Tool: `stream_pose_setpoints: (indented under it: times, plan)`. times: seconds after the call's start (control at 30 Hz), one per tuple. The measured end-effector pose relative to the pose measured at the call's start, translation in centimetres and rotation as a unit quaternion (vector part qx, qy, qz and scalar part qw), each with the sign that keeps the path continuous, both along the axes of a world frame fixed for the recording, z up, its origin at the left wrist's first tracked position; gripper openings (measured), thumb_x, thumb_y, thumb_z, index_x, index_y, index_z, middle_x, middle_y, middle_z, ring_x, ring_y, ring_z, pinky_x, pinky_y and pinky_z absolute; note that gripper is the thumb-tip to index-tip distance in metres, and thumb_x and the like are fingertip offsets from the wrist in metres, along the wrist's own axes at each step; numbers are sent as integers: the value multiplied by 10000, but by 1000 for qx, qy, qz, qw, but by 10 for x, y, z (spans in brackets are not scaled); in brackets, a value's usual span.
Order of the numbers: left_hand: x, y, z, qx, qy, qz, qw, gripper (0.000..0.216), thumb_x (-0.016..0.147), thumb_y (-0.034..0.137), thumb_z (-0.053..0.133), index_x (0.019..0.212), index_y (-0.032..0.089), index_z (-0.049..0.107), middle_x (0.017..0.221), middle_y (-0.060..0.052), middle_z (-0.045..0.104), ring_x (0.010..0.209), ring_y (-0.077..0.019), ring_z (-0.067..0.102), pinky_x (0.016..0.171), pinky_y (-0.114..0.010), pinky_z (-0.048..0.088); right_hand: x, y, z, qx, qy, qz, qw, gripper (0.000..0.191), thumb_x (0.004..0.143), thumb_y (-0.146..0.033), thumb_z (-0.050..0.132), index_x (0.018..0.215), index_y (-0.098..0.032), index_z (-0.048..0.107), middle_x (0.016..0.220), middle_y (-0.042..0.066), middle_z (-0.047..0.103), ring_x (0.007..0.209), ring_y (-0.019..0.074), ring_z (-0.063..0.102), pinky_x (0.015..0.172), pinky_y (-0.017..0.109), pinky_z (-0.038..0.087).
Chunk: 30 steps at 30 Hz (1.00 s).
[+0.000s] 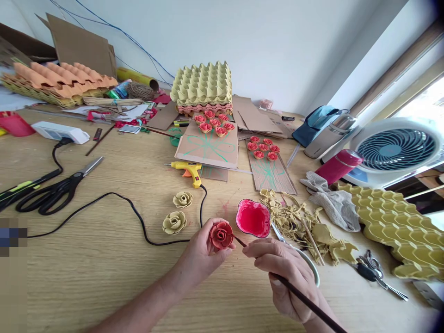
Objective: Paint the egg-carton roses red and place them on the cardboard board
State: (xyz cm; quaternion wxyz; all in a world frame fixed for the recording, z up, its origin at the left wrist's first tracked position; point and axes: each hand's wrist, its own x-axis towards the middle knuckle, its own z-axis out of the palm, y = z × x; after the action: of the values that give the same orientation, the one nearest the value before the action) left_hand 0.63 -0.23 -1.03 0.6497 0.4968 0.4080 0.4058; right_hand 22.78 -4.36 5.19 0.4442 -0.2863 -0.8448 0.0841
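Between the fingers of my left hand (pixel 203 256) sits a rose (pixel 221 235), shaped from egg-carton pulp and coloured red. My right hand (pixel 286 273) grips a dark-handled paintbrush (pixel 305 300), whose tip meets the rose's right edge. Just beyond the hands stands a small tub of red paint (pixel 253 218). Two unpainted beige roses, one nearer (pixel 174 223) and one farther (pixel 183 199), lie left of the held one. A pale green rim (pixel 311 266) shows partly behind my right hand.
A yellow glue gun (pixel 187 170) lies beyond the beige roses, its black cord crossing the table. Red roses rest on two cardboard pieces (pixel 208 148). Scissors (pixel 58 187) are at left; pulp scraps (pixel 298 222), keys (pixel 376 273) and an egg tray (pixel 402 226) are at right.
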Motion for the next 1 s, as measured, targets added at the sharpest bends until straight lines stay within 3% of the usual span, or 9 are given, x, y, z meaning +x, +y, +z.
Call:
stream_pose_setpoints:
  times: [0.13, 0.3, 0.73, 1.0]
  plan:
    - [0, -1, 4, -13, -9, -8, 1000, 439, 764, 180, 836, 1163, 224, 660, 1079, -27, 770, 969, -236, 799, 919, -356, 646, 1, 1, -3, 4, 4, -15, 1000, 300, 1205, -220, 342, 1287, -220, 630, 1103, 139, 872, 973, 224, 873, 812, 347, 707]
    - [1, 0, 1, -10, -18, 1, 1000, 441, 771, 186, 843, 1162, 224, 644, 1058, -21, 765, 952, -234, 804, 925, -360, 644, -1, 1, 0, -5, -19, 5, 1000, 317, 1218, -246, 315, 1221, -225, 631, 1034, 109, 871, 881, 199, 866, 763, 313, 696]
    - [-1, 2, 4, -26, -30, -2, 999, 461, 757, 225, 878, 1150, 226, 635, 1044, -16, 747, 919, -215, 779, 914, -359, 625, 0, -3, -9, -46, 79, -9, 996, 259, 1205, -258, 391, 1264, -217, 640, 1059, 126, 841, 938, 231, 874, 797, 350, 733]
    - [0, 2, 5, -21, -47, -19, 999, 459, 754, 212, 879, 1145, 222, 640, 1030, -23, 744, 956, -233, 782, 912, -357, 627, -6, 0, -11, -40, 62, 2, 997, 235, 1204, -249, 442, 1326, -208, 640, 1121, 137, 854, 980, 210, 875, 814, 302, 721]
